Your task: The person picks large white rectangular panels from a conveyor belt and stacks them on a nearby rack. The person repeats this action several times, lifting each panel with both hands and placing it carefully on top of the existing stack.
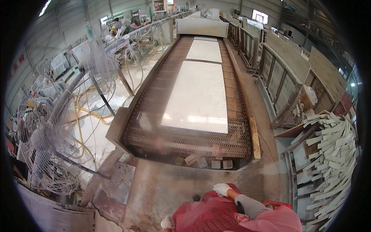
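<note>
So both my gloved hands, left (166,223) at 7 o'clock and right (222,189) at 6, are clamped on the red plastic sheet (208,212). I'd keep both grips even and the sheet taut, well short of the mesh conveyor (185,141) carrying the white slab (199,96) at 12.

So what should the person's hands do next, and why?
Probably reach forward toward the near edge of the white slab. It lies on the mesh conveyor, close to its near end, while the gloved right hand and left hand rest low on the red apron, holding nothing.

White gloves (222,189), red crate (216,216), white-grey marble slab (198,96), brown mesh belt (185,141).
</note>
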### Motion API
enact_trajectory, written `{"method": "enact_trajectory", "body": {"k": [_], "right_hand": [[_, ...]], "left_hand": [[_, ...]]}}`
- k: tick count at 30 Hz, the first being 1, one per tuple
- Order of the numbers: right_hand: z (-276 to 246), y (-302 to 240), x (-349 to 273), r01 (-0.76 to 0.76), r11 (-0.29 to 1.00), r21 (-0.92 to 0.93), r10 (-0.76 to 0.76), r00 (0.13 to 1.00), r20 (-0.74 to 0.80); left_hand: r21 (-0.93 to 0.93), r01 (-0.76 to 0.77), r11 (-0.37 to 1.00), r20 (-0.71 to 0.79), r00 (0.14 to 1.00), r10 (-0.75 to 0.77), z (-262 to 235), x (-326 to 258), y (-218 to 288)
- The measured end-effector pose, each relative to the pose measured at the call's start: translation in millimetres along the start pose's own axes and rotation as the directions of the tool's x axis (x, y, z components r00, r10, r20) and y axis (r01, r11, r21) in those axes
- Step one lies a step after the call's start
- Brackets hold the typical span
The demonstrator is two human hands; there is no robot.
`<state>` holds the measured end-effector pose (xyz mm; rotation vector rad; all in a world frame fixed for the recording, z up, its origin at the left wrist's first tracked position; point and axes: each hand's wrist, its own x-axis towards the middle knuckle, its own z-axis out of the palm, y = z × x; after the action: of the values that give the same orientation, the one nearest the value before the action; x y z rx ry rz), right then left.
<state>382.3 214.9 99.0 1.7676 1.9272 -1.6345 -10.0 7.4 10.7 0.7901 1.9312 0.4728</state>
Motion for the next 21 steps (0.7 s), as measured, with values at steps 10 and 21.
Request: {"method": "enact_trajectory", "body": {"k": [10,21], "right_hand": [[-9.3,-26.7,-17.3,0.218,0.916,-0.337,-0.273,0.954,-0.125],[10.5,21.3,20.8,0.137,0.935,-0.328,-0.140,0.990,0.013]], "left_hand": [[-0.585,0.388,0.712,0.242,0.922,-0.304,-21.2,-36.9,60.3],[-0.442,-0.010,0.897,0.001,1.000,0.011,26.1,33.2,-53.8]]}}
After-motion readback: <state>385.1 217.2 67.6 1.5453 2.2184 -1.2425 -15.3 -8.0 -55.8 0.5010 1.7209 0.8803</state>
